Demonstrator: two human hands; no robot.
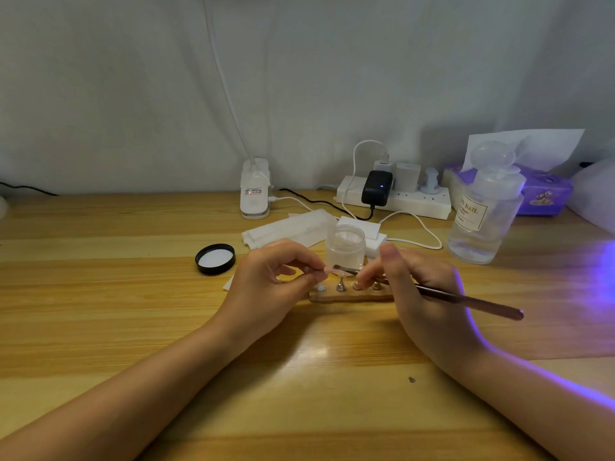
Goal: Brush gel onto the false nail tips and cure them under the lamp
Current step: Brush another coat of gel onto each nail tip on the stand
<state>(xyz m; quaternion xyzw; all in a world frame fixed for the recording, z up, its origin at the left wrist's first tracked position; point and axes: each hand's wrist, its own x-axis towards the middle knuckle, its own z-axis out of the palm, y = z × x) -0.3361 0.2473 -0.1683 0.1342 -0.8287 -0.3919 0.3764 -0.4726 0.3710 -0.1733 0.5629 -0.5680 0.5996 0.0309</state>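
My left hand (pixel 273 281) pinches a small pink false nail tip (pixel 329 269) between thumb and fingers, just above a wooden holder (pixel 352 297). My right hand (pixel 422 287) grips a long brown gel brush (pixel 466 298); its bristle end touches the nail tip. The holder carries a row of small metal stands (pixel 340 287). An open clear gel jar (pixel 345 246) stands right behind the hands. The curing lamp (pixel 595 194) sits at the far right edge, casting purple light over the table and my right forearm.
The jar's black lid (pixel 215 259) lies upside down to the left. A clear pump bottle (pixel 482 211) stands at right, a purple tissue box (pixel 539 191) behind it. A power strip (pixel 392 197) with plugs and cables, a white clip lamp base (pixel 255 191) and white wipes (pixel 289 229) lie behind.
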